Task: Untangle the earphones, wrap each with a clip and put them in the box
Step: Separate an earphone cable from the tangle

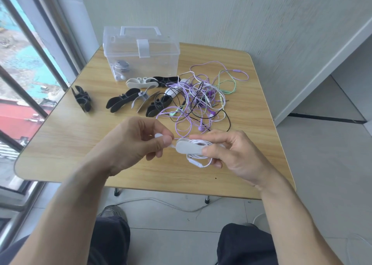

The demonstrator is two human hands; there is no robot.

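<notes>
One wrapped set already lies in the clear plastic lidded box (141, 57), both hands' grip clamps a white earphone cable (198, 158) inside a grey oval clip (188, 148), and the purple-and-black tangled pile (198, 101) remains.

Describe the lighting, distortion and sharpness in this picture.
Head view: soft daylight from the window at left, faint shadows under the clips; wide-angle bending curves the table edges and wall lines; hands and the tangle of earphones fairly sharp; clear box shows no harsh glare.
</notes>
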